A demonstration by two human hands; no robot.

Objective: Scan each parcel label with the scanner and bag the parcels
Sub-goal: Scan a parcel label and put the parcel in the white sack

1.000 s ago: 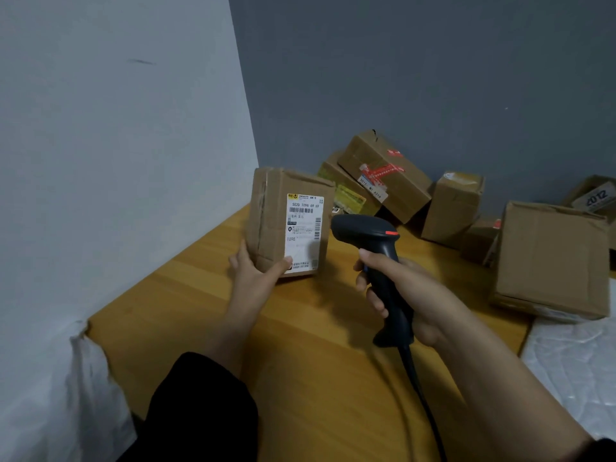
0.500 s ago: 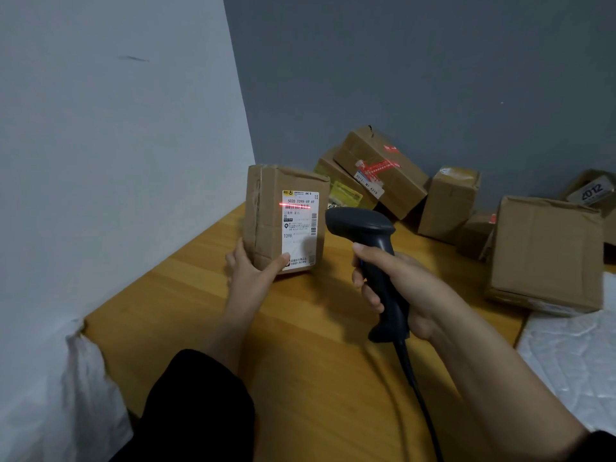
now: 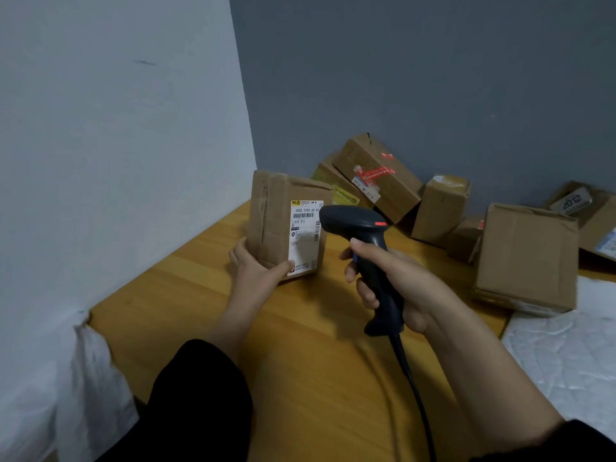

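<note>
Firstly, bench: wooden top set into a corner of two walls; carries all the stock.
White plastic, lower left: hangs at the bench edge; probably the bag, kept within reach of the left arm.
Pile of boxes: heaped against the back wall, well apart from both hands, likely awaiting their turn.
Parcel: stood on end on the bench near the left wall, label side turned toward the person for reading.
Scanner: dark, pistol-shaped, corded; head just beside the label, nose toward it. No red line shows.
Right hand: grip clamped round the scanner handle.
Left hand: grip pinching the parcel's lower corner, thumb on the front, steadying it upright.
Label: white, barcode near the top.
</note>
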